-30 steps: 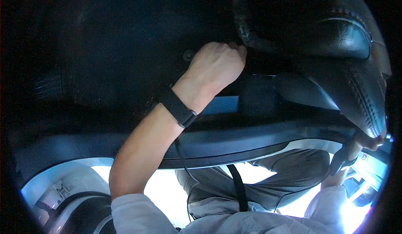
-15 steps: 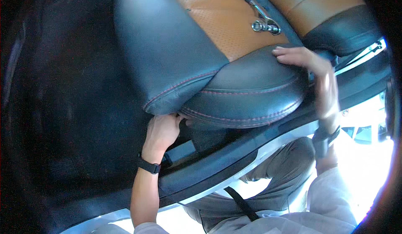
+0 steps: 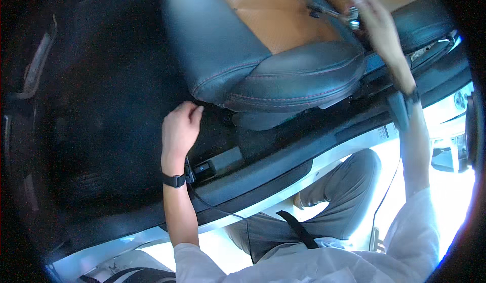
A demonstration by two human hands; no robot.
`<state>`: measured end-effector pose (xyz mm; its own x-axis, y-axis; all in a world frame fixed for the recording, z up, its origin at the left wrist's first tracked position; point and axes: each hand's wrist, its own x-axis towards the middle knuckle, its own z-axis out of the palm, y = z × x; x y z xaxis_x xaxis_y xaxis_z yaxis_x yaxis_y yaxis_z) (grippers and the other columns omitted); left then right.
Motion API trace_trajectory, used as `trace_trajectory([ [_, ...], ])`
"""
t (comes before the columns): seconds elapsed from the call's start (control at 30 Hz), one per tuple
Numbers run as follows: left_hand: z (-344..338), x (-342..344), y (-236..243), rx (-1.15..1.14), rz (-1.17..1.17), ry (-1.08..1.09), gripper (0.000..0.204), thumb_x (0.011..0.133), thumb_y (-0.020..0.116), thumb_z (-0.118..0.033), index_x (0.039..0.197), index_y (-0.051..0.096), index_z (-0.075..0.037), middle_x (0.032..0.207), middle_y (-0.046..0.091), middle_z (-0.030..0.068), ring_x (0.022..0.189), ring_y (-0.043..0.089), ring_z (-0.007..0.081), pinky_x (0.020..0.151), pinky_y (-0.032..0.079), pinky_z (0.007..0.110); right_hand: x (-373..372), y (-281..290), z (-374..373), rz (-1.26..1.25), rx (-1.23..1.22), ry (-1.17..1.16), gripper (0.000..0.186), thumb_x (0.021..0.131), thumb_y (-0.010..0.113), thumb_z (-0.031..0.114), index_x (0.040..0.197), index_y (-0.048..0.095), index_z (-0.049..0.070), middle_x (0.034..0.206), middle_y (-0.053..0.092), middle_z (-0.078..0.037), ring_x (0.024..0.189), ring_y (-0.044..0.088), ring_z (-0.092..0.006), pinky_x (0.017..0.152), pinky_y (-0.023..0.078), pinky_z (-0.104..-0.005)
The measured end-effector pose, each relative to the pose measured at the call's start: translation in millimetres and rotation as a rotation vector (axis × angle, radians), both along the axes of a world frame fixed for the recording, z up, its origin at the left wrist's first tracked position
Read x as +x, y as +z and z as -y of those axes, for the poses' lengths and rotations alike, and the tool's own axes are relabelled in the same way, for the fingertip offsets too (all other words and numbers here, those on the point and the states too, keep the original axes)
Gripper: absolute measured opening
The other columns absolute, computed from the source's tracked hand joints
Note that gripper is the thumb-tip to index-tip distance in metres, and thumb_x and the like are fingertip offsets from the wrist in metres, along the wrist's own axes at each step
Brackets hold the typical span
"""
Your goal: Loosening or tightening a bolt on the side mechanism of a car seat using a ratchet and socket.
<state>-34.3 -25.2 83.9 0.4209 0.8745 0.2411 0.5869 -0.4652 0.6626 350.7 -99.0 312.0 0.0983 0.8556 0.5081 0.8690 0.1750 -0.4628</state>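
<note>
My right hand (image 3: 377, 27) is over the right side of the car seat, closed on a chrome ratchet wrench (image 3: 353, 17) with a socket piece; motion blurs its fingers. The wrench's dark handle points left across the tan seat panel. At the lower left corner of the black and tan seat cushion (image 3: 298, 73), my left hand (image 3: 179, 128) is curled closed beside the seat's underside. Its fingertips are partly hidden, so what they hold, if anything, cannot be made out.
A dark door sill (image 3: 273, 182) runs below the seat. By my left wrist sits a small black switch-like part (image 3: 203, 169) on the sill side. The tan and black backrest (image 3: 420, 14) rises at upper right. Dark carpet (image 3: 101, 131) spreads to the left.
My right hand has left the cushion edge, moved up and taken hold of the ratchet wrench, which has turned. The seat's underside shows more now, and my left hand has shifted slightly up and left.
</note>
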Motion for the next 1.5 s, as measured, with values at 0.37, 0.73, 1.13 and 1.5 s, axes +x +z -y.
trace_trajectory([
  [0.37,147,64,215,0.374,0.737,-0.439,0.034,0.085,0.067,-0.016,0.114,0.06,0.001,0.11,0.063,0.0208,0.098,0.062,0.0337,0.087,0.05,0.04,-103,56,132,-1.528,-0.04,0.729,0.032,0.105,0.047,0.033,0.107,0.049,0.001,0.09,0.06,-0.009,0.05,0.062,-0.0076,0.036,0.048,-0.0166],
  [0.73,255,93,283,-0.033,0.706,-0.401,0.035,0.096,0.063,-0.013,0.122,0.047,0.004,0.087,0.069,0.0189,0.075,0.072,0.0264,0.07,0.056,0.033,-133,77,194,-2.02,-0.414,0.889,0.032,0.107,0.045,0.028,0.095,0.055,0.001,0.077,0.054,-0.004,0.04,0.039,-0.0015,0.034,0.031,-0.017],
  [1.13,284,98,298,0.22,0.416,-0.381,0.035,0.097,0.059,-0.01,0.126,0.047,0.005,0.088,0.068,0.0192,0.075,0.071,0.0308,0.067,0.057,0.036,-113,75,217,-1.936,-0.464,0.936,0.035,0.104,0.05,0.038,0.098,0.061,0.005,0.056,0.048,-0.001,0.044,0.039,-0.009,0.042,0.033,-0.0226],
  [1.5,266,77,230,0.226,0.424,-0.297,0.025,0.098,0.048,-0.001,0.122,0.05,0.005,0.08,0.064,0.0145,0.065,0.067,0.0228,0.062,0.053,0.033,-132,17,196,-1.825,-0.446,0.757,0.038,0.104,0.05,0.039,0.103,0.057,0.002,0.078,0.06,-0.004,0.045,0.043,-0.0042,0.039,0.033,-0.0201],
])
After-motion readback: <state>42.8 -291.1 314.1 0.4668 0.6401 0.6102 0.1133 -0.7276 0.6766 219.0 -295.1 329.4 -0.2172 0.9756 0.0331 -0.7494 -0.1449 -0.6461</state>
